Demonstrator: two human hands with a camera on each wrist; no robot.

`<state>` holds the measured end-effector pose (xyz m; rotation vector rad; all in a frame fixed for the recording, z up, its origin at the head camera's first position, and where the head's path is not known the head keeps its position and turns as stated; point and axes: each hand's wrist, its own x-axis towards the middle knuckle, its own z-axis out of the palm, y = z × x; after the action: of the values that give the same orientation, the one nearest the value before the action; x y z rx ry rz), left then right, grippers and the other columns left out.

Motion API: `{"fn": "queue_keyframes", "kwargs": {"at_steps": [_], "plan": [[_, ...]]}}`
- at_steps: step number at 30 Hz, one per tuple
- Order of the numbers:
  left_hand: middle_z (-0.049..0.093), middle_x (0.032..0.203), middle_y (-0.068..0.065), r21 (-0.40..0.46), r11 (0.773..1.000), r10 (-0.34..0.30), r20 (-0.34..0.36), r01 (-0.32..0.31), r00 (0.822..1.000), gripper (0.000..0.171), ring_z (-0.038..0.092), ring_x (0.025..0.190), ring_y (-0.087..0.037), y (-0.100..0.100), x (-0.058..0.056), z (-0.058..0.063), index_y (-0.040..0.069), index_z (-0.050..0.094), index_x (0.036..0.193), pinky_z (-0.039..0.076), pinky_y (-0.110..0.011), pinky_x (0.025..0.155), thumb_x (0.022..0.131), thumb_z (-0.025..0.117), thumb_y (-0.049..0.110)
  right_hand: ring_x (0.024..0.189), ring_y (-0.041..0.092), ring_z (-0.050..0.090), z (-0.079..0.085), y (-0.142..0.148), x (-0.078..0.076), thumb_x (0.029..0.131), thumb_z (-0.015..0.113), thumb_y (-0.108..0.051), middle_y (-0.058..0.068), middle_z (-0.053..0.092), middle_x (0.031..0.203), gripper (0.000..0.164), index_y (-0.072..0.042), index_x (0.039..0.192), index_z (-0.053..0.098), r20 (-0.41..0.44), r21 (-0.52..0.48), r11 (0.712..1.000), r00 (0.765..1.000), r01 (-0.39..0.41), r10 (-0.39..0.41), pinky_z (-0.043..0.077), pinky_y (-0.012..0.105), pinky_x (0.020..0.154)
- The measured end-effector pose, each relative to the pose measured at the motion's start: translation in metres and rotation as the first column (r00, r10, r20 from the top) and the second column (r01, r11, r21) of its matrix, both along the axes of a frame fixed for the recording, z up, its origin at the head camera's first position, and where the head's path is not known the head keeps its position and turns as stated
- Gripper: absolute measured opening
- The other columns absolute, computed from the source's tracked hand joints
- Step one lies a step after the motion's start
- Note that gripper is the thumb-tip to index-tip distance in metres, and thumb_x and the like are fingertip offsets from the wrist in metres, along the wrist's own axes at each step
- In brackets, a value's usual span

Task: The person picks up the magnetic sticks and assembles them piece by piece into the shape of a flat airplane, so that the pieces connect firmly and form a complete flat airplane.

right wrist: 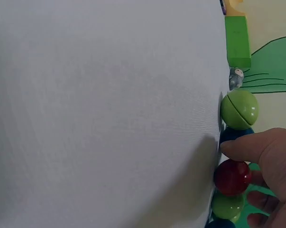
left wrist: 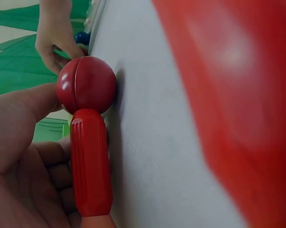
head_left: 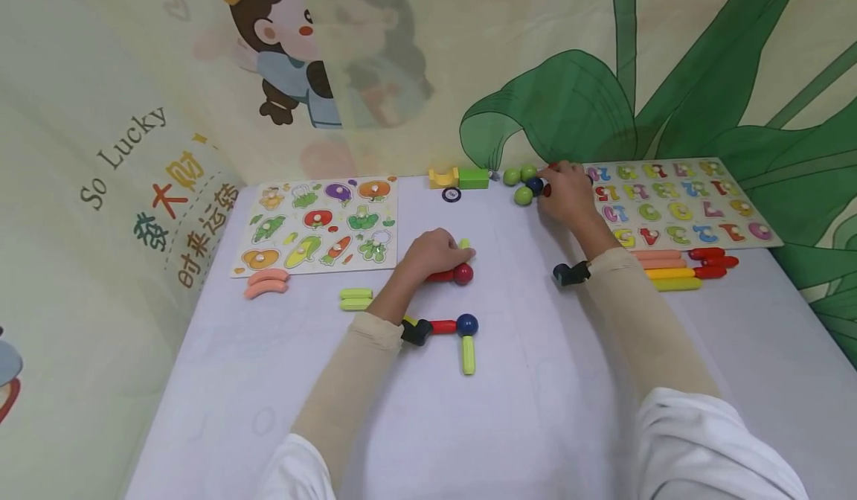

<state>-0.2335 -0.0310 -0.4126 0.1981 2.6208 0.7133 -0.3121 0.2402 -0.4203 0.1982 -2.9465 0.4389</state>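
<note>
In the head view my left hand (head_left: 435,251) pinches a light green stick (head_left: 465,243) standing behind a red ball (head_left: 463,274). A ribbed red stick (left wrist: 91,161) joins that ball, and the left wrist view has my thumb against the ball's far side. Nearer me lies a joined piece: a dark blue ball (head_left: 466,325) with a red stick (head_left: 444,327) and another light green stick (head_left: 468,356). My right hand (head_left: 567,191) is at the ball cluster by the wall, thumb and fingertips round a dark blue ball (right wrist: 236,134). Beside it sit a red ball (right wrist: 232,177) and green balls (right wrist: 239,109).
A vegetable puzzle board (head_left: 321,225) lies back left, a number board (head_left: 676,202) back right. Peach curved sticks (head_left: 266,284) and light green sticks (head_left: 356,299) lie left; coloured sticks (head_left: 676,271) lie right. Yellow and green blocks (head_left: 473,178) stand against the wall cloth.
</note>
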Motion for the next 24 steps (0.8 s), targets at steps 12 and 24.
{"fn": "queue_keyframes", "kwargs": {"at_steps": [12, 24], "plan": [[0.058, 0.079, -0.001, 0.115, 0.993, 0.000, 0.011, -0.001, 1.000, 0.037, 0.051, 0.075, -0.018, -0.004, 0.004, 0.000, 0.014, 0.065, 0.085, 0.039, -0.028, 0.060, 0.082, 0.056, 0.050, 0.104, 0.036, 0.037, -0.004, -0.005, -0.011, 0.083, 0.061, -0.018, 0.019, 0.047, 0.116, 0.039, -0.003, 0.118, 0.055, -0.038, 0.132, 0.991, 0.999, -0.004, 0.009, 0.032, 0.047, 0.086], [0.058, 0.087, -0.001, 0.219, 0.976, -0.011, -0.008, 0.013, 1.000, 0.040, 0.051, 0.081, -0.017, -0.009, 0.005, -0.005, 0.012, 0.065, 0.098, 0.043, -0.028, 0.065, 0.084, 0.056, 0.048, 0.094, 0.031, 0.046, 0.021, -0.034, 0.016, 0.081, 0.061, -0.033, 0.015, 0.051, 0.102, 0.042, 0.002, 0.105, 0.058, -0.162, -0.118, 0.993, 0.987, -0.028, 0.009, 0.041, 0.043, 0.073]]}}
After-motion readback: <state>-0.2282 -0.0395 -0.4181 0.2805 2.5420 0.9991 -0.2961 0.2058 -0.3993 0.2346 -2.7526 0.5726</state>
